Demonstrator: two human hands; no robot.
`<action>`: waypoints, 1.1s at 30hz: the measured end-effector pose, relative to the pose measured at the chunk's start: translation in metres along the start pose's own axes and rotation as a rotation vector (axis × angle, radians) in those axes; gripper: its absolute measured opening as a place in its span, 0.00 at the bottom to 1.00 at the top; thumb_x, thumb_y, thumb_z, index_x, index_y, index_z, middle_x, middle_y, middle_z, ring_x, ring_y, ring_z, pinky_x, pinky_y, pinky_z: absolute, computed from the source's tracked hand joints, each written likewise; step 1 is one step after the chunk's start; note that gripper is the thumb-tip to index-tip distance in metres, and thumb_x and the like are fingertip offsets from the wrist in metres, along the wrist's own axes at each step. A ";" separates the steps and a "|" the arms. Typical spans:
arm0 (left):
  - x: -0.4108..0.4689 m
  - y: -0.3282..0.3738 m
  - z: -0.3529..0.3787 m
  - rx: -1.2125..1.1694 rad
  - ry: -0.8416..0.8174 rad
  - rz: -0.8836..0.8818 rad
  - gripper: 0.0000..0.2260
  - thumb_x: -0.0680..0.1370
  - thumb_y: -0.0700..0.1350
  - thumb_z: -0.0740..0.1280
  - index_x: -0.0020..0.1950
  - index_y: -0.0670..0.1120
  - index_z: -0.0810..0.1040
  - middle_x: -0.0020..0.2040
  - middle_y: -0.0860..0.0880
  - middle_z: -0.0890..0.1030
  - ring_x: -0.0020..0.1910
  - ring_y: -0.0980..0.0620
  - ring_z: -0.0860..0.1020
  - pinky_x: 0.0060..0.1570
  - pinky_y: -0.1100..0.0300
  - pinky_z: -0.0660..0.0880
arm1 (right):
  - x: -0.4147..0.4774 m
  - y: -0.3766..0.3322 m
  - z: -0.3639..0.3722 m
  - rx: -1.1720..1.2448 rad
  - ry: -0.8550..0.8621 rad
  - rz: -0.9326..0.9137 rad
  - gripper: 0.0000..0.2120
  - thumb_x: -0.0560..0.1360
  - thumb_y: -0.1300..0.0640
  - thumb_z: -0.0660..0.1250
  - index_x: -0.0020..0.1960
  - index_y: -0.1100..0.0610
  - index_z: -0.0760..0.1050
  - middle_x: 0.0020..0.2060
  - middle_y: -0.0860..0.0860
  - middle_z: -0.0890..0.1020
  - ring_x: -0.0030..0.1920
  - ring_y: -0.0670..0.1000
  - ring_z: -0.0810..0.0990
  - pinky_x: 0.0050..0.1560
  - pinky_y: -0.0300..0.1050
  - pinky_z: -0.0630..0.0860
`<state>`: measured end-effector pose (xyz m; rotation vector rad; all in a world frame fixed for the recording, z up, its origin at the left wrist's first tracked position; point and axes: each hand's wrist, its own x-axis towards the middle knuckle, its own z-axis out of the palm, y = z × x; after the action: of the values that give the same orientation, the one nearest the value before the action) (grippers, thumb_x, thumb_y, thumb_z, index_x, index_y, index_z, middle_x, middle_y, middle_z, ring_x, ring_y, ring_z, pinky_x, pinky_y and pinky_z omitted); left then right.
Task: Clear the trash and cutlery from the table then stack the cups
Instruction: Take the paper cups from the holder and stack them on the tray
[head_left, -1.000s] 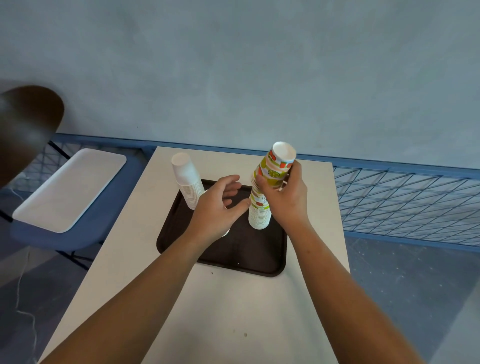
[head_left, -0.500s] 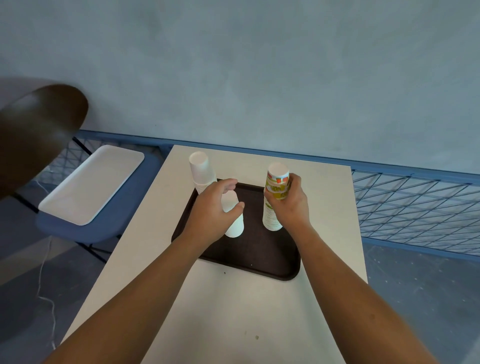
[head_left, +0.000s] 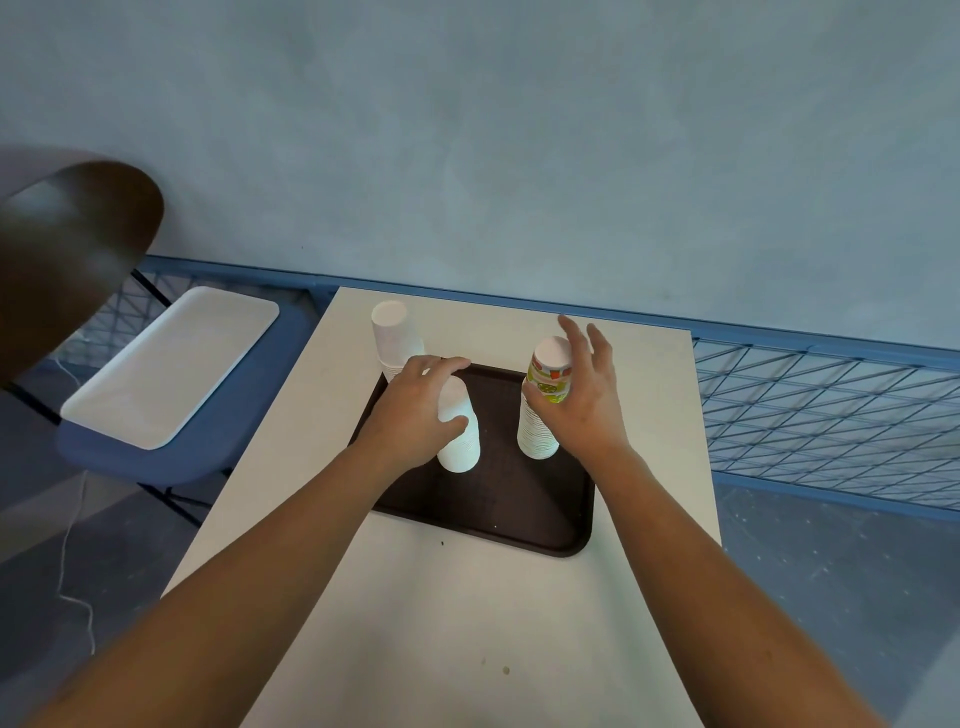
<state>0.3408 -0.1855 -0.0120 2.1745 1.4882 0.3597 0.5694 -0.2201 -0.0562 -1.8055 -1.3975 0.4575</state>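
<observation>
A dark brown tray (head_left: 498, 509) lies on the pale table (head_left: 415, 623). Three stacks of upside-down paper cups stand at its far part. My left hand (head_left: 415, 415) grips the middle white stack (head_left: 460, 441), fingers curled over its top. The right stack (head_left: 540, 426) has a fruit-printed cup (head_left: 549, 371) on top. Beside that stack my right hand (head_left: 582, 400) is spread with straight fingers, its thumb near the stack's side. A third white stack (head_left: 392, 335) stands at the tray's far left corner, untouched.
A white tray (head_left: 171, 364) rests on a blue chair (head_left: 208, 447) to the left of the table. A blue mesh railing (head_left: 831, 410) runs behind and to the right. A blurred brown round object (head_left: 67, 249) hangs close at the left edge.
My right hand set the printed cup upright onto the right stack and then let go, fingers spreading. My left hand closed round the middle white stack.
</observation>
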 end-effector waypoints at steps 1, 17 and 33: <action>0.002 0.000 0.000 0.011 -0.013 -0.002 0.33 0.75 0.45 0.76 0.77 0.58 0.68 0.74 0.50 0.69 0.68 0.45 0.74 0.69 0.47 0.75 | 0.002 0.000 0.000 -0.022 -0.036 -0.002 0.41 0.73 0.46 0.75 0.78 0.34 0.55 0.80 0.49 0.54 0.77 0.59 0.62 0.71 0.61 0.72; 0.015 -0.006 0.018 0.130 -0.050 0.024 0.26 0.80 0.39 0.69 0.77 0.54 0.71 0.77 0.50 0.69 0.71 0.44 0.73 0.69 0.48 0.74 | 0.017 0.003 0.005 -0.184 -0.149 -0.033 0.30 0.79 0.50 0.69 0.76 0.36 0.60 0.55 0.51 0.74 0.54 0.57 0.79 0.54 0.58 0.82; 0.046 0.002 0.034 0.057 -0.020 0.072 0.24 0.80 0.36 0.68 0.75 0.50 0.74 0.73 0.48 0.72 0.68 0.45 0.75 0.70 0.51 0.71 | -0.006 0.018 -0.011 -0.179 -0.108 -0.057 0.31 0.78 0.49 0.70 0.77 0.37 0.62 0.52 0.51 0.75 0.51 0.56 0.79 0.51 0.52 0.81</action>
<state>0.3757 -0.1519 -0.0423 2.2744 1.4282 0.3230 0.5872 -0.2308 -0.0640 -1.9018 -1.6035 0.4161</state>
